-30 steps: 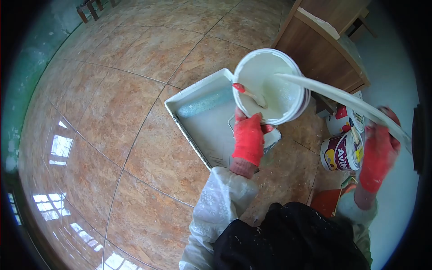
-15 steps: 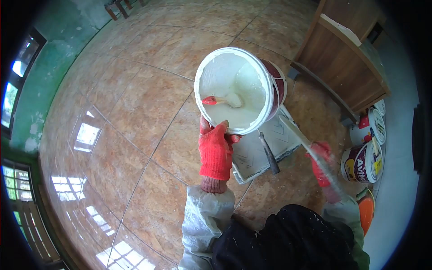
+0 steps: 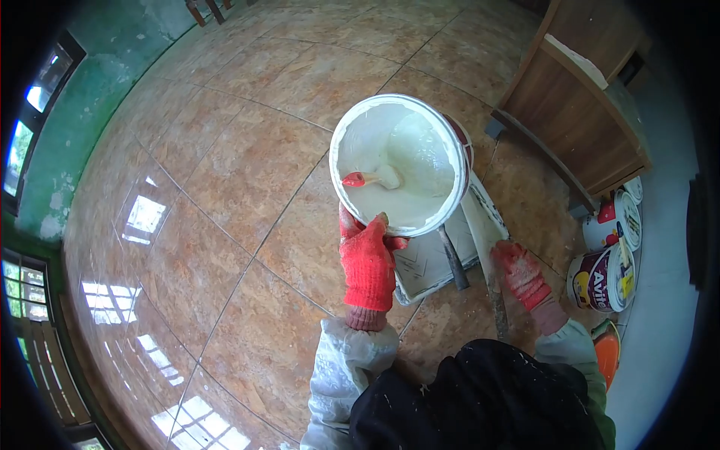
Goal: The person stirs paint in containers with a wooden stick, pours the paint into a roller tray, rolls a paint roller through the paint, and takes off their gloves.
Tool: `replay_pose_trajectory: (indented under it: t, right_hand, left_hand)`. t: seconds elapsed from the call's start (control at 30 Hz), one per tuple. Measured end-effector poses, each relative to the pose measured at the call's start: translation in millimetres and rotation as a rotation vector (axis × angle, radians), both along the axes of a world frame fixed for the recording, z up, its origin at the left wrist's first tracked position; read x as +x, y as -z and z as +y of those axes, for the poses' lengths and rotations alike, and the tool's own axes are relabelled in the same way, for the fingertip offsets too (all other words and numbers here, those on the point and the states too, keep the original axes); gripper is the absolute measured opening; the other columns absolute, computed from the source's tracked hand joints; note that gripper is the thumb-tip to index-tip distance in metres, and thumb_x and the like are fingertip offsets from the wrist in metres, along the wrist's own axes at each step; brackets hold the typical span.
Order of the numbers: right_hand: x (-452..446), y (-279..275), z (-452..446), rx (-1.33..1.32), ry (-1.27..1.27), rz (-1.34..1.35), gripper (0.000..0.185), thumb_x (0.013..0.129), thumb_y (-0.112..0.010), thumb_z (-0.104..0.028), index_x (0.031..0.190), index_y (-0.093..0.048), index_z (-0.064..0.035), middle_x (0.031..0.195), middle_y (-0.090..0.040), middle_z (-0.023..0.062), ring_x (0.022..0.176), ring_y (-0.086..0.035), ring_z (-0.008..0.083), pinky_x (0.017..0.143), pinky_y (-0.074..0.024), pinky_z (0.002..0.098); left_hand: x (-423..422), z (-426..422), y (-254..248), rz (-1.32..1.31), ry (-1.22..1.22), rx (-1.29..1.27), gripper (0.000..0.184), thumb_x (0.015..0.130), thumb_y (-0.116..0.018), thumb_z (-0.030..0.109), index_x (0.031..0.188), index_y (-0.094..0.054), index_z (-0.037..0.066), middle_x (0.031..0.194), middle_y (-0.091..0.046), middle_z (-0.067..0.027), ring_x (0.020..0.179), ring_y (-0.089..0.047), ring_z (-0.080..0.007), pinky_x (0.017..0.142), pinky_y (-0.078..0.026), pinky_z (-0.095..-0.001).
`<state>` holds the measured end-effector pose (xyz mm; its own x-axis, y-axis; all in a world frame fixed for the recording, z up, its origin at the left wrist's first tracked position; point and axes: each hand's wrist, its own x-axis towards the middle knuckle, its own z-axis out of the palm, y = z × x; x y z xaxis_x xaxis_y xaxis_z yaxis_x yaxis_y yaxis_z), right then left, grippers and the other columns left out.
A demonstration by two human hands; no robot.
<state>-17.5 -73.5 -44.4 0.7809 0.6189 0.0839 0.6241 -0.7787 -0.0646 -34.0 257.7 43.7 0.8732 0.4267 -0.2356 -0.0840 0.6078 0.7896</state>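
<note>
My left hand point(image 3: 367, 262), in a red knitted glove, grips the near rim of a white paint bucket point(image 3: 341, 135). The bucket is tilted, its mouth facing me, with whitish paint inside. A paintbrush point(image 3: 356, 179) with a red handle tip lies in the paint. My right hand point(image 3: 519, 274), also red-gloved, has its closed fingers against a long paint-smeared stick point(image 3: 487, 259); its far end is over a paint tray point(image 3: 431, 266). The tray sits on the floor beneath and right of the bucket. A dark-handled tool point(image 3: 453, 259) lies across the tray, its head hidden by the bucket.
A wooden cabinet point(image 3: 570, 112) stands at the upper right. Along the right wall are several paint buckets, one labelled bucket point(image 3: 596, 281) nearest, and an orange container point(image 3: 607, 352). The floor is brown tile point(image 3: 247, 172). A green wall point(image 3: 97, 120) with windows is at left.
The bucket and my left hand have shifted slightly toward me and right in view. My right hand has moved left, and the stick has swung from a diagonal to nearly straight toward me.
</note>
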Motion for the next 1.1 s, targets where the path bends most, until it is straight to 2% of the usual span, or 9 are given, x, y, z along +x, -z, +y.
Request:
replay_pose_trajectory:
  t: [0.17,0.37,0.4,0.53,0.6,0.8,0.87,0.97,1.1]
  right_hand:
    - [-1.8,-71.2,41.3,0.259,0.195,-0.106,0.036,0.071,-0.071,-0.007,0.106,-0.063,-0.0099,0.109,-0.060,0.0081,0.099,-0.059,0.0289,0.082,-0.0513,0.0381]
    - [-6.4,-181.6,164.2,0.169,-0.190,-0.274,0.044,0.073,-0.073,-0.021,0.114,-0.057,-0.0130,0.095,-0.056,0.0045,0.082,-0.060,0.0194,0.068,-0.0527,0.0320]
    - [-0.3,-185.5,183.1,-0.013,-0.110,-0.184,0.048,0.071,-0.075,-0.024,0.115,-0.057,-0.0154,0.103,-0.058,0.0010,0.086,-0.060,0.0187,0.071,-0.0532,0.0345]
    - [62.5,-156.6,224.7,0.139,-0.058,-0.013,0.037,0.079,-0.067,-0.020,0.113,-0.057,-0.0116,0.102,-0.063,0.0075,0.090,-0.064,0.0295,0.071,-0.0541,0.0396]
    - [86.6,-149.5,233.1,0.083,-0.146,0.360,0.027,0.084,-0.062,-0.024,0.106,-0.060,-0.0079,0.095,-0.067,0.0128,0.087,-0.065,0.0357,0.073,-0.0533,0.0440]
    - [53.8,-150.5,218.3,0.307,-0.185,-0.066,0.016,0.082,-0.057,-0.019,0.092,-0.053,-0.0064,0.088,-0.063,0.0138,0.079,-0.066,0.0330,0.063,-0.0544,0.0420]
    - [47.9,-165.3,210.8,0.291,-0.061,0.142,0.019,0.083,-0.057,-0.019,0.098,-0.054,-0.0089,0.095,-0.065,0.0104,0.080,-0.066,0.0334,0.064,-0.0544,0.0427]
    - [40.3,-157.3,186.7,0.442,-0.013,-0.044,0.025,0.084,-0.058,-0.020,0.107,-0.056,-0.0116,0.102,-0.065,0.0093,0.083,-0.066,0.0336,0.066,-0.0543,0.0435]
    - [18.2,-195.0,137.0,0.731,0.141,0.085,0.024,0.088,-0.060,-0.012,0.111,-0.058,-0.0067,0.102,-0.067,0.0124,0.084,-0.069,0.0296,0.069,-0.0546,0.0393]
  left_hand:
    - [3.7,-7.7,5.9,-0.061,0.030,-0.042,0.060,0.087,-0.046,-0.005,0.144,-0.032,0.012,0.116,-0.057,-0.0107,0.065,-0.060,-0.0137,0.047,-0.051,-0.0217]
    - [-2.4,-37.2,-5.6,-0.022,0.035,0.032,0.063,0.088,-0.048,-0.004,0.145,-0.029,0.013,0.121,-0.055,-0.0098,0.074,-0.062,-0.0151,0.051,-0.053,-0.0245]
    - [-2.9,-44.7,-3.0,-0.033,-0.012,0.048,0.062,0.088,-0.051,-0.002,0.145,-0.031,0.013,0.115,-0.057,-0.0089,0.072,-0.062,-0.0143,0.051,-0.053,-0.0248]
    - [-5.8,-59.2,-4.9,-0.076,-0.061,0.001,0.061,0.089,-0.058,0.005,0.144,-0.033,0.015,0.112,-0.059,-0.0064,0.073,-0.063,-0.0140,0.052,-0.052,-0.0256]
    - [-12.1,-56.0,-11.8,-0.033,-0.008,0.053,0.061,0.089,-0.058,0.006,0.144,-0.033,0.015,0.115,-0.059,-0.0062,0.076,-0.065,-0.0150,0.054,-0.053,-0.0265]
    - [-6.3,-59.7,10.0,-0.022,-0.080,0.284,0.058,0.090,-0.056,0.004,0.144,-0.034,0.009,0.125,-0.057,-0.0090,0.095,-0.063,-0.0184,0.074,-0.054,-0.0311]
    - [-3.7,-57.0,18.4,-0.010,-0.077,0.200,0.056,0.090,-0.053,0.003,0.143,-0.036,0.009,0.125,-0.057,-0.0082,0.094,-0.063,-0.0170,0.070,-0.052,-0.0291]
    - [-4.4,-63.2,3.4,0.000,-0.051,0.114,0.056,0.089,-0.053,0.002,0.142,-0.037,0.009,0.120,-0.059,-0.0070,0.086,-0.063,-0.0154,0.064,-0.051,-0.0260]
    - [-3.0,-68.3,-0.4,0.020,0.080,0.099,0.055,0.089,-0.055,0.002,0.141,-0.037,0.011,0.110,-0.060,-0.0067,0.072,-0.061,-0.0137,0.055,-0.051,-0.0231]
